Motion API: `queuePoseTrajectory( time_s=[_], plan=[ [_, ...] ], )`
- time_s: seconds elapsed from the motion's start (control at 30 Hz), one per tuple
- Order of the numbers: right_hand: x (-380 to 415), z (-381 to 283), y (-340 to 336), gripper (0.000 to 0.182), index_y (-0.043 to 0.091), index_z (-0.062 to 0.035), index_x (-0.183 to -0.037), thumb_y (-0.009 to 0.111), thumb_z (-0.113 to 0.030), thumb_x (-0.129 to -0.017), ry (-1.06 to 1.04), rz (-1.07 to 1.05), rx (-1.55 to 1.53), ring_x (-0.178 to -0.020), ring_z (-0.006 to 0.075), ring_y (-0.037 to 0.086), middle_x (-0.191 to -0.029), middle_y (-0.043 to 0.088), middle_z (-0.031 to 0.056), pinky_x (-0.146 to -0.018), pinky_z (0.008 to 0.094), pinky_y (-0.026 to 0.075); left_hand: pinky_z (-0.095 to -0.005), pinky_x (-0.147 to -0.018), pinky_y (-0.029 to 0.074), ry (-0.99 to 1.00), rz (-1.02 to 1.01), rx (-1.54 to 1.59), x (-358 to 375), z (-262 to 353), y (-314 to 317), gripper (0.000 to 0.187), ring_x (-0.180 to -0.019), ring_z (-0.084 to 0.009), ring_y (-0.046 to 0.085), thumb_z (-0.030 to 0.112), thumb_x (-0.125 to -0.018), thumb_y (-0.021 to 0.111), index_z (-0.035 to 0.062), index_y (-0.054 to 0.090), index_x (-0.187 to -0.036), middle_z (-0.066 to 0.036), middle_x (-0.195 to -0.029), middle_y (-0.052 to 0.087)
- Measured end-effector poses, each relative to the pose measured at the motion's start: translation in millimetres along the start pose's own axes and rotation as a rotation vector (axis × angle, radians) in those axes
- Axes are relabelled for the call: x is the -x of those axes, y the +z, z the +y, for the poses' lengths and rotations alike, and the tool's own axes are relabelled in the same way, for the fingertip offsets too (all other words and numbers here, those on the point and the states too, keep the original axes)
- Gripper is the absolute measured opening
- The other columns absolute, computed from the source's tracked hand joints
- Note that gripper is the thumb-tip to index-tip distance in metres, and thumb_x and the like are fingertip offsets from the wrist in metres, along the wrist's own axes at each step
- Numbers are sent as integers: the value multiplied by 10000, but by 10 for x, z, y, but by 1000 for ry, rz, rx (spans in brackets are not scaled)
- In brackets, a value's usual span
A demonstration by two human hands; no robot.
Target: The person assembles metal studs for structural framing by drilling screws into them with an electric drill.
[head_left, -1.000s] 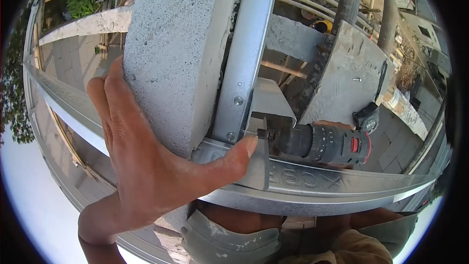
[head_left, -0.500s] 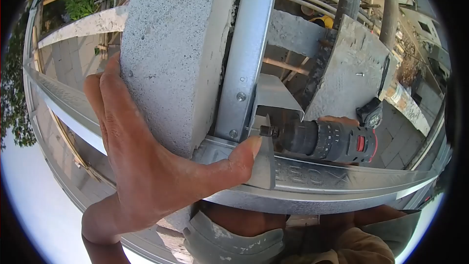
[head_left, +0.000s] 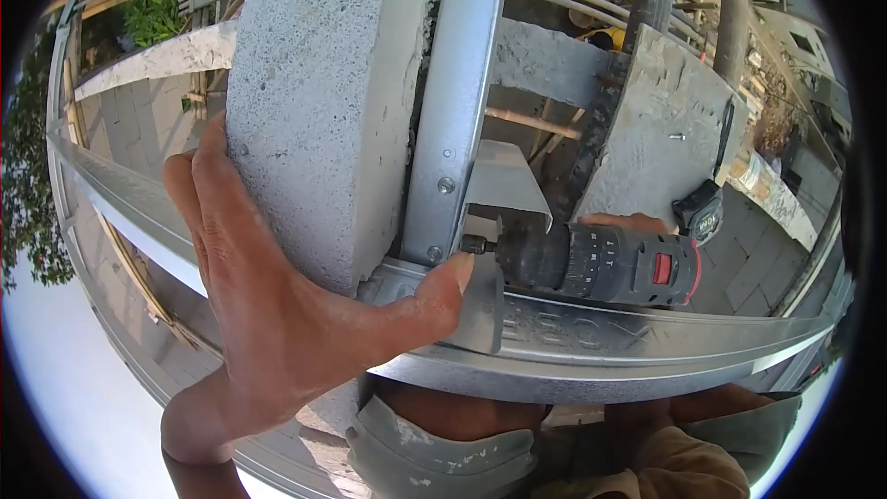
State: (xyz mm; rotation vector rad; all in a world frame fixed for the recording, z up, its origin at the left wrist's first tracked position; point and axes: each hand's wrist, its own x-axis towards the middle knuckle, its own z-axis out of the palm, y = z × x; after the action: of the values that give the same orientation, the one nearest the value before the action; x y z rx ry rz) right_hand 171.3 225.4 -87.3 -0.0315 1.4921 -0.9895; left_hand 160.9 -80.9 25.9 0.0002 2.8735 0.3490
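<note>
One drill (head_left: 605, 263) — long axis nearly crosswise — points left toward the metal stud (head_left: 455, 92).

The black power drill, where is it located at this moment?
In the head view, the drill is right of centre, above the metal track in the picture, held by the right hand, its tip beside the thumb of the left hand.

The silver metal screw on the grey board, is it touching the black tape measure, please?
Apart: the head view shows bare board between screw and tape measure.
</note>
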Motion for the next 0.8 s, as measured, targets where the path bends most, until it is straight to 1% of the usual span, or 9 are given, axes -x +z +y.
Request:
queuePoseTrajectory(
  time_s=[0.07,0.13,0.23,0.37,0.43,0.47,0.53,0.7,0.8],
  plan=[
    [-13,68,53,413,618,30,-1222,725,-24,-827,76,26,96,-1009,184,691,-1202,672,135,-878,278,572,-522,-810,447,-24,-7,17,0,8,-4,1272,-1084,-376,480,669,-583,812,-119,221,-1389,-210,-1122,350],
    [-113,520,147,440,630,15,-1227,751,-46,-808,-666,120,-350,-979,192,695,-1190,679,114,-870,292,561,-523,-815,446,-50,-8,35,2,16,-6,1280,-1088,-371,476,668,-577,817,-117,218,-1391,-208,-1122,349],
    [-84,380,155,522,618,-2,-1214,797,-81,-730,-720,222,-270,-935,160,709,-1076,712,82,-825,303,568,-503,-852,441,-88,-4,73,12,66,-18,1248,-1132,-366,461,646,-590,820,-115,235,-1389,-195,-1147,350],
    [27,426,120,512,620,7,-1212,797,-80,-739,-753,320,-293,-934,163,701,-1081,710,87,-827,305,562,-352,-832,409,-164,156,209,19,55,-68,692,-968,-174,418,395,-932,604,-112,366,-1338,-97,-1095,414],
    [23,410,36,506,621,14,-1210,798,-79,-746,-785,358,-280,-933,165,696,-1085,709,90,-828,307,558,-294,-759,387,-308,371,681,22,-42,-101,426,-859,-134,378,231,-1024,438,-98,447,-1295,-58,-1002,439],
    [36,424,0,503,622,17,-1210,798,-78,-749,-792,379,-274,-933,166,693,-1086,708,91,-828,307,556,-294,-759,387,-286,374,679,4,-68,-195,426,-859,-134,378,231,-1024,438,-98,447,-1295,-58,-1002,439],
    [89,490,-27,496,623,24,-1208,798,-77,-755,-788,413,-264,-932,167,688,-1090,707,94,-829,309,552,-269,-715,385,-437,417,1451,-13,-85,-383,337,-836,-133,398,134,-1026,374,-86,497,-1250,-44,-958,443],
    [139,675,-19,484,625,36,-1206,799,-75,-768,-791,443,-235,-931,171,677,-1097,704,100,-831,312,543,-279,-770,460,-344,8,1941,-221,221,-643,364,-867,-165,499,78,-1014,380,-91,433,-1331,-61,-965,528],
    [153,701,9,443,629,38,-1172,785,-43,-766,-815,562,-347,-960,190,672,-1051,711,105,-825,331,547,-263,-865,480,-340,38,1799,-362,582,-553,395,-973,-182,578,67,-1015,440,-90,400,-1375,-114,-1075,614]
  ],
)
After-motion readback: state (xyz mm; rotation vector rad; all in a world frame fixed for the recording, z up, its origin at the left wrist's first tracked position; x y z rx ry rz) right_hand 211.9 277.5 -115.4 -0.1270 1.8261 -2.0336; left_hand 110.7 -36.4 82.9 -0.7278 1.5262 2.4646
